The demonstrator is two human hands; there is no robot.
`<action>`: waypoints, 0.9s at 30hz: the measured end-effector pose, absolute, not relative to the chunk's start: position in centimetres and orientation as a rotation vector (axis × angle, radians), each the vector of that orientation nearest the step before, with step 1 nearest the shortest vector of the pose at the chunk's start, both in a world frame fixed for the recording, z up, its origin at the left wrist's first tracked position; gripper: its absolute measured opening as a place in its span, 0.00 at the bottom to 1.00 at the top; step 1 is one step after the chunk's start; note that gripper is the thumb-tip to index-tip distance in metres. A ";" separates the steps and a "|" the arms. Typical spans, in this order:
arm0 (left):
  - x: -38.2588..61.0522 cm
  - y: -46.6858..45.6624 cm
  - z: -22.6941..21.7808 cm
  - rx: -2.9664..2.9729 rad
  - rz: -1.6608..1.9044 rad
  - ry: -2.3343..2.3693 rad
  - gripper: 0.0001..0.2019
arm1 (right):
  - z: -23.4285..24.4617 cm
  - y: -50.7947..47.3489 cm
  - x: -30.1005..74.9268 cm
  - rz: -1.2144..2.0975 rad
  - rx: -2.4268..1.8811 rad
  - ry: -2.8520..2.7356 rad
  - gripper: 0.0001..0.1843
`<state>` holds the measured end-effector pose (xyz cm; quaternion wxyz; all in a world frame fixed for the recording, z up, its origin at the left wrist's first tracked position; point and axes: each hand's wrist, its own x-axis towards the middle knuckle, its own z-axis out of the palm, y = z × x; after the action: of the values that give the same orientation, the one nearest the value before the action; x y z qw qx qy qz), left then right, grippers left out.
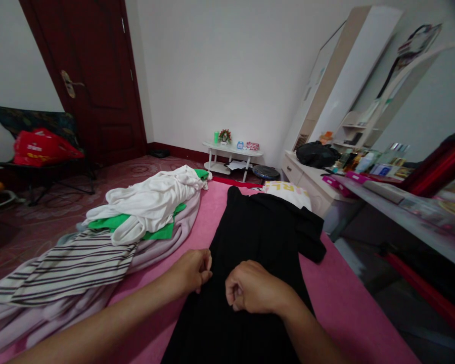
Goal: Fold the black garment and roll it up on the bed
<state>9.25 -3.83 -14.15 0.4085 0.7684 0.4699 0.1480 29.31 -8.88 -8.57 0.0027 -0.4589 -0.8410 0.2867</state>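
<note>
A long black garment (256, 237) lies stretched out lengthwise on a pink bed cover (339, 298). My left hand (193, 270) pinches the garment's left edge, fingers closed on the cloth. My right hand (250, 288) rests as a closed fist on the middle of the black fabric, and it seems to bunch the cloth, though what is inside the fist is hidden. The two hands sit close together, a small gap apart.
A heap of clothes lies left on the bed: a white garment (151, 199), a green one (163, 230), a striped one (72, 265). A cream printed cloth (288, 192) lies at the far end. A cluttered dresser (364, 174) stands right, a dark red door (94, 76) at the back left.
</note>
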 end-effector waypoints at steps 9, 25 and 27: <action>15.3 -1.4 -13.2 2.528 0.408 0.712 0.21 | -8.2 -10.1 27.7 0.873 -1.435 -2.679 0.08; 21.4 2.2 -17.0 2.691 0.349 1.281 0.28 | -10.4 -4.5 35.8 0.790 -1.441 -1.572 0.12; 20.8 2.1 -16.9 2.676 0.408 1.297 0.28 | -11.2 -3.6 40.5 0.308 -1.566 -1.219 0.16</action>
<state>20.80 2.05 -16.91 0.0698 0.8893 0.4310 0.1357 40.45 -3.62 -11.21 0.5368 -0.6580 -0.5121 0.1294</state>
